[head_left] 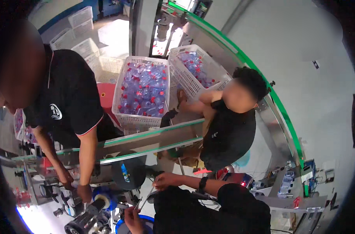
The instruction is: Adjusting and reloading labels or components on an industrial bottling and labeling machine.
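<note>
- The left hand (134,220) is lying by a thin metal rod (147,198); I cannot tell whether it is grasping anything.
- The right hand (166,181) is pinching the rod's upper end.
- Beyond a green-edged rail (154,140), a white crate (136,120) is holding clear, red-capped bottles (146,85).

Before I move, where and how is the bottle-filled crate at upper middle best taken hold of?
The white crate is probably best taken by its two long rims, the grip coming from above: it stands upright and open-topped, a second crate crowds its right, and the green-edged guide rail crosses before its near end.
</note>
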### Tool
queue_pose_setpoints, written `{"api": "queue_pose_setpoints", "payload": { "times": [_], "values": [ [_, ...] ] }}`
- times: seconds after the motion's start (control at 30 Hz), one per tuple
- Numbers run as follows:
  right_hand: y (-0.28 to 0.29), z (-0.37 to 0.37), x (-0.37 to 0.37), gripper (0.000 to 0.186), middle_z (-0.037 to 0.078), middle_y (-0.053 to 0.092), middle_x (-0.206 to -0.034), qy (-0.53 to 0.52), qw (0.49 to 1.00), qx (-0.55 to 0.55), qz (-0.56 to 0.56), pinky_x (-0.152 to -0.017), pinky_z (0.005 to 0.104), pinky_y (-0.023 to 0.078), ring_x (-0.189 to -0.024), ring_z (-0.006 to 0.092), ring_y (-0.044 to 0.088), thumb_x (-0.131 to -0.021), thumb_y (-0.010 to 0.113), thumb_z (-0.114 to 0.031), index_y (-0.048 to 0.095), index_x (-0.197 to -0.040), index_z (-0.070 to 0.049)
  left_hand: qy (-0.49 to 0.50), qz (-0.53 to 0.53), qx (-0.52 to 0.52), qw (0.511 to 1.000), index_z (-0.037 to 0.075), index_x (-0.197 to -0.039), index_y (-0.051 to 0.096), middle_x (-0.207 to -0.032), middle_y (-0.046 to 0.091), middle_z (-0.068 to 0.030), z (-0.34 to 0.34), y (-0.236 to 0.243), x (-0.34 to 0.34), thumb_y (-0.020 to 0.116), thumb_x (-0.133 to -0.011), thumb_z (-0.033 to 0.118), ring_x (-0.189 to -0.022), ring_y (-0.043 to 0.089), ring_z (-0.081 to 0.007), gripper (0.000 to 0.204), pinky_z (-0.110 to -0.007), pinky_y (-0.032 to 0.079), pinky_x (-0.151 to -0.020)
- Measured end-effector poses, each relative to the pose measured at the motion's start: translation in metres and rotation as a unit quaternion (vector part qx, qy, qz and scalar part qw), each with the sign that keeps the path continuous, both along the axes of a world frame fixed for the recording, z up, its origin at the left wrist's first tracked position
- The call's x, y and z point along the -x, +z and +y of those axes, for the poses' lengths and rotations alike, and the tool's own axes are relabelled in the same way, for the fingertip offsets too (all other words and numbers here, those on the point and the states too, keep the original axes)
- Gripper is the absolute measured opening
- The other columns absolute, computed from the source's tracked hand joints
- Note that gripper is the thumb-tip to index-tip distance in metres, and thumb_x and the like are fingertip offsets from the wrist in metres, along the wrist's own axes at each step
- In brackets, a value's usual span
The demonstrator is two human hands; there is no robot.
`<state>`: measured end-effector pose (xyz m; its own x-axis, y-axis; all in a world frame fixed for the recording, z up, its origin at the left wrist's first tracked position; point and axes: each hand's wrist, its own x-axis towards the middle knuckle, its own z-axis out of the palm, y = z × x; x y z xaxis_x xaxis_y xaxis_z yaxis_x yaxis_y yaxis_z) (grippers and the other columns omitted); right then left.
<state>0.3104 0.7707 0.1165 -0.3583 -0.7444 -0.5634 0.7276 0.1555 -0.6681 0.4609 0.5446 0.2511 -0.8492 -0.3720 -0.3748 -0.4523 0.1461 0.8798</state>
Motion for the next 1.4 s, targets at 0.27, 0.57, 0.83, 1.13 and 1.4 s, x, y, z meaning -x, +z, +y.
{"api": "queue_pose_setpoints", "payload": {
  "times": [0.27,0.57,0.83,1.13,1.4],
  "values": [
    [0.001,0.006,-0.001,0.029,0.005,0.063,-0.086,0.046,0.998,-0.023,0.048,-0.073,0.0265,0.052,-0.080,0.0116,0.061,-0.089,0.062,-0.029,0.063,-0.102,-0.003,0.025,-0.017,-0.055,0.998,-0.003,-0.106,0.058,-0.097,0.059,-0.0097,-0.003,-0.017,-0.013,0.054,-0.093,0.011,-0.085,0.054,-0.0188,0.020,-0.030,0.045,-0.078],
    [-0.001,0.003,0.003,0.027,0.006,0.065,-0.091,0.088,0.993,-0.001,0.078,-0.074,0.0259,0.053,-0.081,0.0112,0.062,-0.087,0.065,-0.024,0.064,-0.103,-0.002,0.037,0.032,-0.063,0.997,-0.004,-0.107,0.057,-0.101,0.060,-0.0124,0.000,-0.010,-0.028,0.056,-0.092,0.012,-0.092,0.056,-0.0196,0.022,-0.031,0.045,-0.080],
    [0.014,-0.029,0.002,0.031,0.003,0.066,-0.087,0.218,0.964,0.015,0.152,-0.070,0.0272,0.051,-0.079,0.0103,0.062,-0.085,0.066,-0.029,0.065,-0.100,-0.001,0.087,0.023,0.079,0.993,0.000,-0.105,0.054,-0.088,0.055,-0.0078,-0.003,-0.035,-0.057,0.056,-0.089,0.008,-0.081,0.053,-0.0161,0.018,-0.028,0.044,-0.073],
    [-0.006,-0.075,-0.007,0.016,0.009,0.066,-0.084,0.352,0.916,0.015,0.191,-0.071,0.0296,0.053,-0.079,0.0160,0.063,-0.090,0.059,-0.013,0.062,-0.096,0.001,0.085,-0.050,0.267,0.959,0.002,-0.124,0.045,-0.124,0.046,-0.0208,0.000,0.043,-0.071,0.060,-0.079,0.005,-0.113,0.048,-0.0383,0.047,-0.041,0.042,-0.093],
    [0.044,-0.172,-0.059,0.017,0.003,0.068,-0.085,0.473,0.878,0.081,-0.004,-0.076,0.0269,0.049,-0.081,0.0110,0.062,-0.086,0.065,-0.020,0.068,-0.093,-0.005,0.378,-0.049,0.259,0.887,0.003,-0.104,0.062,-0.094,0.064,-0.0136,0.026,0.108,-0.155,0.062,-0.080,-0.004,-0.082,0.065,-0.0247,0.025,-0.030,0.053,-0.068]
  ]
}}
